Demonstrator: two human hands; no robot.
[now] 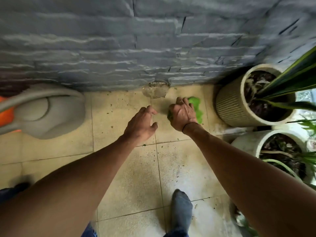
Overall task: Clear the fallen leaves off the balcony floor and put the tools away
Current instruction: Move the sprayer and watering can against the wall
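1. The right hand (183, 113) reaches down toward the floor (130, 182) near the wall (119, 48), its fingers curled over a bright green leaf (196, 108); it seems to grip the leaf's near end, though the back of the hand hides the contact.
2. The leaf lies on the tile just beside the ribbed pot (229, 106), its far part sticking out beyond the fingers.
3. A dark band circles the right wrist.
4. The left hand (142, 124) hovers to the left of the right hand, apart from it, fingers loosely spread and bent, holding nothing.
5. Small crumbs of debris are scattered over the beige tiles around both hands.
6. A grey watering can (51, 113) sits on the floor at left against the wall, with something orange (6, 113) behind it at the frame edge.
7. A second, white pot (248, 142) stands nearer, at right, holding a thin-leaved plant.
8. The ribbed pot holds a plant with long striped leaves (290, 79).
9. A foot in a grey sock (181, 207) stands on the tiles at the bottom.
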